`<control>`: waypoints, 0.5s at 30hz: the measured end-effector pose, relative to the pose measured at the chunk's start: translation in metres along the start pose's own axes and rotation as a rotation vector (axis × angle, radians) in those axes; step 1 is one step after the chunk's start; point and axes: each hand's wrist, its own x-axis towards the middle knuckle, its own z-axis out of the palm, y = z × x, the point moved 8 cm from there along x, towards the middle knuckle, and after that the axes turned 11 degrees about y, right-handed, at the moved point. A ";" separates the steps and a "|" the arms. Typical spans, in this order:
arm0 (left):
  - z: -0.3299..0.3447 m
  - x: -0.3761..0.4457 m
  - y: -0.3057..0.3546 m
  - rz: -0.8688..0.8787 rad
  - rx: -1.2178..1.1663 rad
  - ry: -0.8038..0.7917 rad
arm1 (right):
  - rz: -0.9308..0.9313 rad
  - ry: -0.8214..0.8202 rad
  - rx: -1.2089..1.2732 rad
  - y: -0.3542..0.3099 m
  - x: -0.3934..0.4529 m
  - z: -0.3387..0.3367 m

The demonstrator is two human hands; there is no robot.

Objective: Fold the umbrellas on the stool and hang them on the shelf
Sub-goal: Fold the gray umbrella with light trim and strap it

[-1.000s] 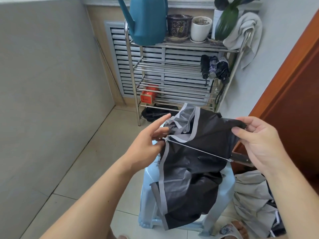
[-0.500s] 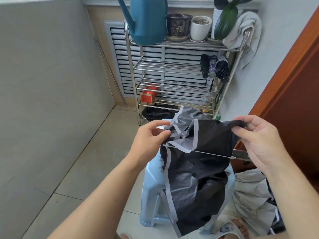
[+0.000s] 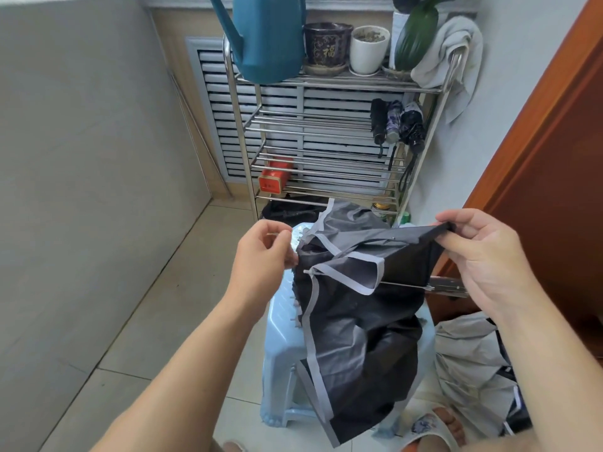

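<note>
A black umbrella (image 3: pixel 365 324) with grey trim hangs loose above the pale blue plastic stool (image 3: pixel 280 360), its thin metal ribs showing. My left hand (image 3: pixel 261 256) pinches a rib tip at the canopy's left edge. My right hand (image 3: pixel 479 252) pinches a fold of black fabric at the upper right. The metal shelf (image 3: pixel 313 122) stands behind. Three folded umbrellas (image 3: pixel 398 125) hang from its right side. A light grey umbrella (image 3: pixel 470 363) lies on the floor to the right of the stool.
The shelf's top holds a teal watering can (image 3: pixel 267 37), two pots (image 3: pixel 346 47), a plant and a grey towel (image 3: pixel 450 57). A red tin (image 3: pixel 274 181) sits on a lower tier. A wooden door (image 3: pixel 548 177) stands at the right, a grey wall at the left. My sandalled foot (image 3: pixel 430 425) is beside the stool.
My left hand has closed from spread fingers to a pinch on the canopy's left edge. The umbrella has been lifted and gathered, and more of the stool shows.
</note>
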 end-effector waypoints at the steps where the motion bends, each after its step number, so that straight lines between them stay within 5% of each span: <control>1: -0.002 -0.001 -0.001 -0.032 -0.035 -0.025 | 0.000 0.005 -0.006 0.000 -0.001 0.000; 7: 0.001 -0.012 0.009 0.096 0.062 -0.233 | 0.070 0.066 -0.066 0.007 -0.002 -0.002; 15: 0.007 -0.014 0.009 0.294 0.228 -0.271 | 0.091 0.106 -0.077 0.009 0.000 -0.007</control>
